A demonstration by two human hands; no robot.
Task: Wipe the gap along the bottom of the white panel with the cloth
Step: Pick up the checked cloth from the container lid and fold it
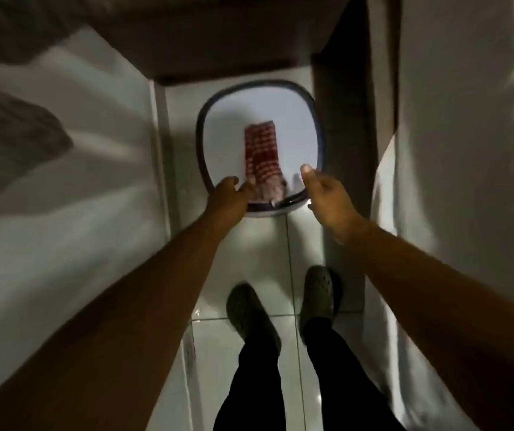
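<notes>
A red-and-white checked cloth (261, 152) lies inside a white basin with a dark rim (201, 141) on the tiled floor, its near end draped over the near rim. My left hand (229, 195) is at that near rim, fingers curled onto the cloth's lower left edge. To the right, my right hand (324, 195) is spread by the basin's right near rim, thumb tip just at the rim, nothing in it. A white panel (94, 188) runs along the left, and its bottom edge meets the floor at a narrow strip (164, 157).
A dark wooden surface (218, 38) overhangs the far end of this narrow passage. A white wall or panel (454, 150) closes the right side, with a dark post (339, 119) beside the basin. My feet in dark clogs (280, 306) stand on glossy white tiles.
</notes>
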